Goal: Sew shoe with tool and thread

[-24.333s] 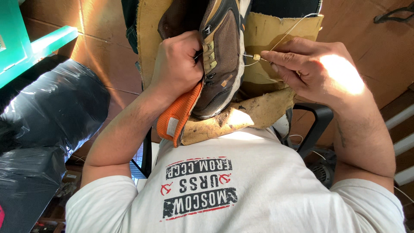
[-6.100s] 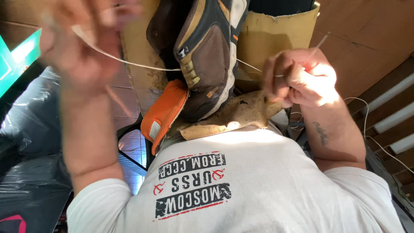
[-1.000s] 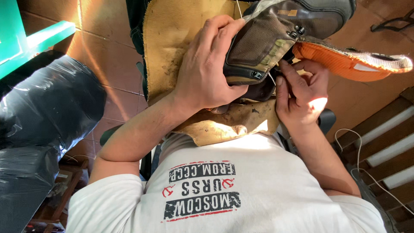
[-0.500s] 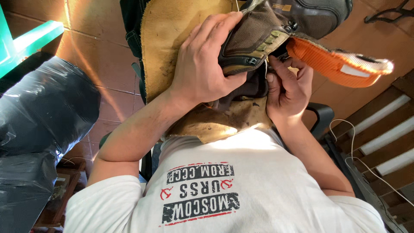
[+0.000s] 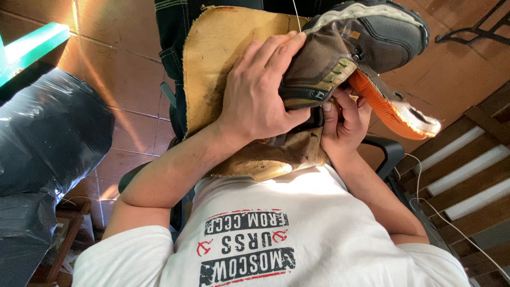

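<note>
A worn brown-and-grey shoe [image 5: 366,37] lies sideways over my lap, and its orange sole layer [image 5: 393,109] hangs peeled away from the upper. My left hand [image 5: 257,98] wraps over the shoe's upper and grips it. Beneath the shoe, my right hand [image 5: 342,125] is curled with its fingertips pushed into the gap between upper and orange layer. What the fingertips pinch there is hidden. A thin pale thread [image 5: 294,7] runs up from the shoe out of frame. A stained tan leather pad [image 5: 212,58] covers my lap under both hands.
A bulky object wrapped in black plastic [image 5: 48,138] stands at the left, under a green edge [image 5: 34,48]. A black chair arm [image 5: 390,151], wooden slats [image 5: 467,159] and a white cord [image 5: 425,199] are at the right. The floor is reddish tile [image 5: 122,74].
My left hand has slid further over the shoe's upper. The shoe has tipped so the orange layer points down-right. My right fingers have tucked deeper under it.
</note>
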